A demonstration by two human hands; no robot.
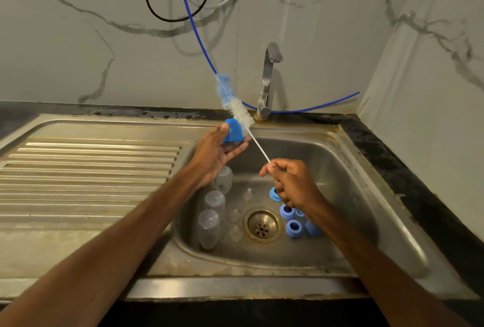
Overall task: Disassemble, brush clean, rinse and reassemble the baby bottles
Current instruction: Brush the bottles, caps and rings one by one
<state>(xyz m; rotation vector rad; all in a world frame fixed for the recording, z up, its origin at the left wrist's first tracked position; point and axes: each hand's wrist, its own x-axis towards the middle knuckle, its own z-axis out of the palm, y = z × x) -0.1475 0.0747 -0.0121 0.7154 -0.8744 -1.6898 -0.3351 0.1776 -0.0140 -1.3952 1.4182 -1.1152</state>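
The brush (239, 113) is pinched only at the far end of its thin wire stem by the right hand (290, 182). I think the long bristle head could flex aside and knock the blue cap (231, 131) loose. The left hand (217, 151) grips that cap between thumb and fingertips. A dropped cap would fall into the sink (353, 169), among the clear bottles (209, 224) and blue collars (293, 228). The cap sits mid-frame above the basin, up-left of the right hand. The bristles lie along its right edge, though I cannot tell whether they enter it.
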